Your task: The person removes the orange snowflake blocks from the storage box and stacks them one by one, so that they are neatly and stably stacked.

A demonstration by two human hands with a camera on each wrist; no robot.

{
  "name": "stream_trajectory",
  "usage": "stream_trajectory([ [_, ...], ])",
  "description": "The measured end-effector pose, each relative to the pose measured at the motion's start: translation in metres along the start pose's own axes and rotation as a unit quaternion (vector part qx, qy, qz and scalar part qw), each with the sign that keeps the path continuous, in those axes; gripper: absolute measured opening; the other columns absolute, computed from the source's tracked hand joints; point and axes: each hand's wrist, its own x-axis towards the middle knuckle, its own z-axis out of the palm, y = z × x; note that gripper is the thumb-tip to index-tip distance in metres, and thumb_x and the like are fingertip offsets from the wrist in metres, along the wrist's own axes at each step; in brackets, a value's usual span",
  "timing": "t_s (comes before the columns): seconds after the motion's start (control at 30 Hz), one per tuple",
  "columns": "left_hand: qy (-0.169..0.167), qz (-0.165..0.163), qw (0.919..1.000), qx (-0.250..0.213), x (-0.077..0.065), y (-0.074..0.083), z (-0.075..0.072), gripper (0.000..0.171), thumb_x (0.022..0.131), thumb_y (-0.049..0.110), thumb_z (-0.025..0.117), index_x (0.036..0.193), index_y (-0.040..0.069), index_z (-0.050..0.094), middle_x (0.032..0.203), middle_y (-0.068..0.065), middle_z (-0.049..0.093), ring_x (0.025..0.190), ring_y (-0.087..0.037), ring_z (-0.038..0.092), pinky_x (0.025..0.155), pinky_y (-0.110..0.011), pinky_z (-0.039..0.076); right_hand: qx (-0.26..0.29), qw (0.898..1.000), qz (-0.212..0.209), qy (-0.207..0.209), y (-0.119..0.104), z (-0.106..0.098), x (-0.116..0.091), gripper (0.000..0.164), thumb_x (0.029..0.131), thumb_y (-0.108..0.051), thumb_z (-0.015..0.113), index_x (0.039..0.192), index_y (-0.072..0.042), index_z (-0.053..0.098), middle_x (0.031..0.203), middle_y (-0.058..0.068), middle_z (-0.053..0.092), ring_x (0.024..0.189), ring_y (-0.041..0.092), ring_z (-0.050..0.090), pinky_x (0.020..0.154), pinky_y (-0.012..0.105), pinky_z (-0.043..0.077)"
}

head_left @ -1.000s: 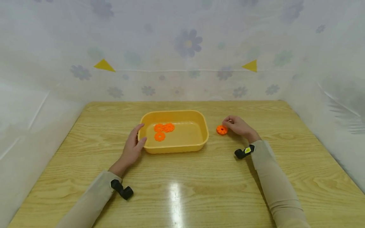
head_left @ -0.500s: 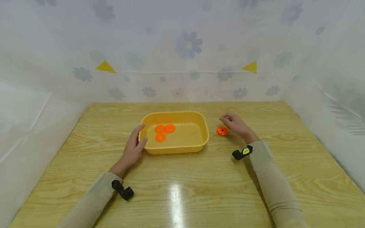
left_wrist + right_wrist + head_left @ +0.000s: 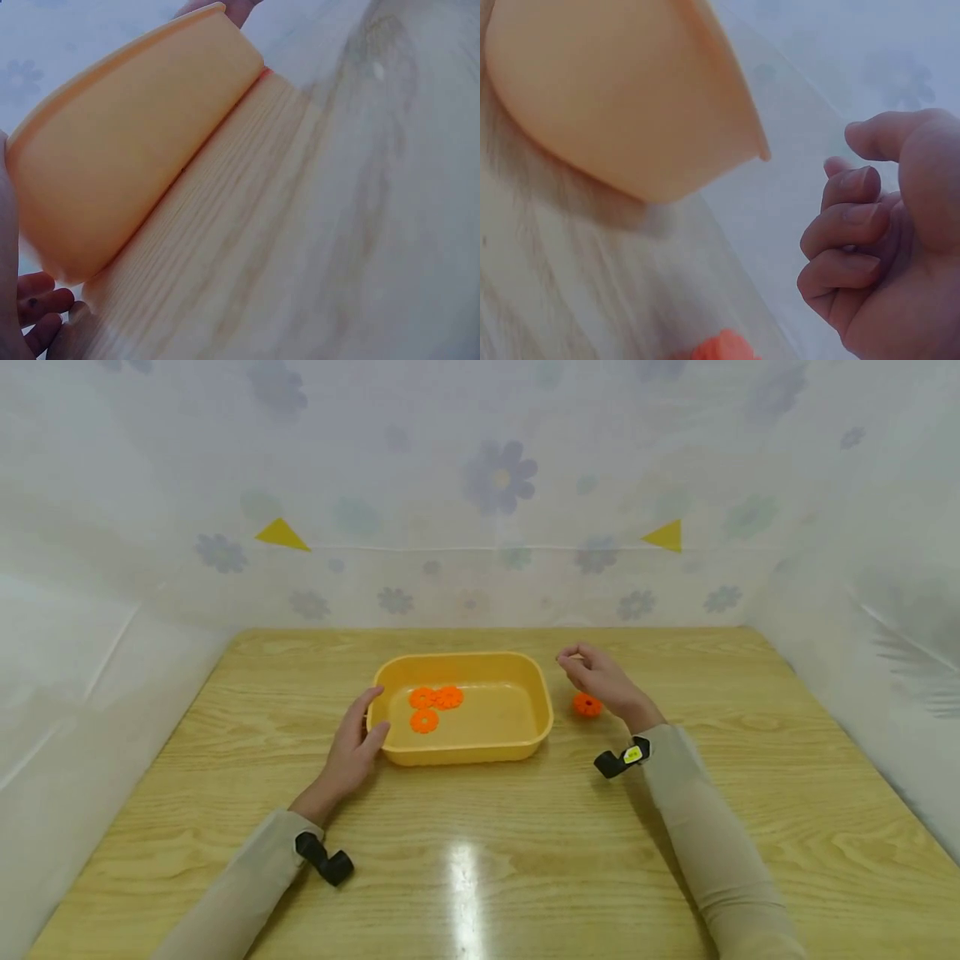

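Note:
My left hand (image 3: 348,752) grips the left end of a yellow plastic tray (image 3: 480,752), thumb at the near rim and fingers at the outer side. In the left wrist view, its lower fingers (image 3: 45,304) curl by the tray's bottom corner. Several flat orange notched discs (image 3: 424,721) lie inside on the left; some overlap. My right hand (image 3: 600,681) hangs in the air off the tray's right end. Its fingers are loosely bent, thumb apart from them, and nothing shows between. Below it an orange notched piece (image 3: 587,705), like those discs, lies on the table, partly hidden.
The wood-grain table (image 3: 480,843) runs up to a pale flower-patterned sheet (image 3: 495,577) at the back, with similar sheeting at both sides. Two yellow triangles (image 3: 283,536) are on the back sheet. Each sleeve carries a small black wrist camera (image 3: 622,758).
My right hand has lifted off the orange piece and moved left and away from me, toward the tray. The left hand, the tray and the discs have stayed put.

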Motion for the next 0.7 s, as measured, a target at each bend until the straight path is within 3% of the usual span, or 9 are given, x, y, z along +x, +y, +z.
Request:
stream_trajectory([
  [0.23,-0.004,0.0,1.0,-0.002,0.0,-0.001,0.0,0.05,0.097,0.0,0.048,0.143,-0.011,0.033,0.143,-0.034,0.034,0.112,-0.043,0.047,0.082,-0.007,0.034,0.015,1.0,0.011,-0.001,-0.016,0.009,0.005,0.038,0.102,-0.03,0.045,0.128,-0.003,0.041,0.06,-0.001,0.029,0.053,0.014,0.027,0.06,0.031,0.03],
  [0.5,-0.001,0.002,0.9999,0.011,0.001,-0.003,0.0,0.049,0.097,0.001,0.047,0.143,-0.01,0.034,0.137,-0.034,0.041,0.089,-0.017,0.044,0.073,-0.019,0.038,0.001,1.0,-0.004,0.001,-0.025,0.021,0.016,0.038,0.101,-0.023,0.05,0.129,0.002,0.044,0.059,-0.002,0.031,0.052,0.013,0.028,0.058,0.028,0.031],
  [0.7,0.0,-0.002,1.0,0.008,0.0,-0.003,0.0,0.049,0.097,0.001,0.047,0.143,-0.01,0.034,0.14,-0.033,0.039,0.094,-0.021,0.045,0.075,-0.017,0.037,-0.056,0.998,-0.03,-0.002,-0.036,0.033,0.021,0.034,0.1,-0.018,0.052,0.126,0.004,0.05,0.069,0.005,0.044,0.058,0.013,0.035,0.061,0.027,0.035],
])
